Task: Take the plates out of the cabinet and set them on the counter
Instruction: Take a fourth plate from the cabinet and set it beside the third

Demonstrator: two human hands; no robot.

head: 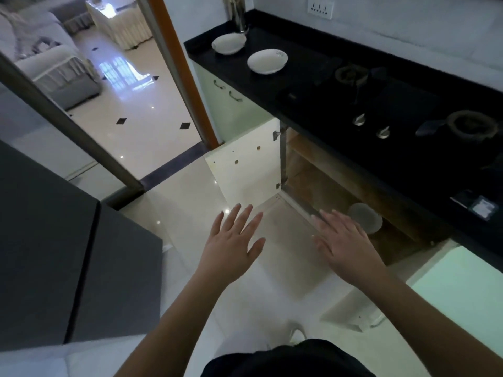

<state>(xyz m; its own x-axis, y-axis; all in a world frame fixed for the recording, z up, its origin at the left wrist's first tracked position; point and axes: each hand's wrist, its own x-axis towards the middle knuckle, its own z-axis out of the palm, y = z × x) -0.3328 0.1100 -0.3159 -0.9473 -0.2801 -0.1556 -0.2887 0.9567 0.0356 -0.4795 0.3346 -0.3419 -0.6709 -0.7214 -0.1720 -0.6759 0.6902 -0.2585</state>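
Two white plates rest on the black counter (299,66): one (228,43) near its far left end, the other (267,61) just right of it. Below the counter the cabinet (340,186) stands with both doors swung out. A pale plate (366,217) lies on its floor inside. My right hand (343,240) is spread flat, empty, its fingertips just left of that plate. My left hand (234,238) hovers over the floor in front of the cabinet, fingers apart, holding nothing.
The left cabinet door (245,170) stands open beside the doorway; the right door (462,289) opens toward me. A gas hob with two burners and knobs (381,131) fills the counter's right part. A metal vase (239,14) stands behind the plates. A dark grey unit (68,254) lies to my left.
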